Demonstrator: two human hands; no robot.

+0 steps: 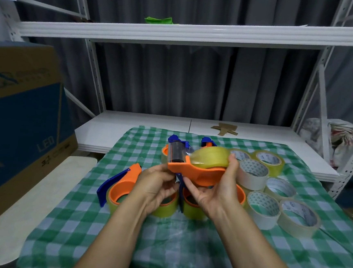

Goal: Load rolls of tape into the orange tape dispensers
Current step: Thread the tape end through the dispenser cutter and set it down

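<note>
A green-and-white checked cloth [183,241] covers the table, and its near half lies bare. A brown and blue cardboard box [19,120] crowds the left edge; a white metal shelf [201,35] spans behind. Loose rolls of clear and white tape [263,207] cluster at right, and loaded dispensers [121,189] lie mid-cloth. Above them, the left hand [156,183] curls its fingers under the front of an orange plastic tape dispenser [198,172]; the right hand [215,190] wraps its rear, fingertips on the glossy yellowish roll [210,157] seated in it

Open checked cloth [182,252] at near edge, loose tape rolls [253,177] crowding right, loaded dispensers [121,188] centre, cardboard box [19,120] walling left
</note>
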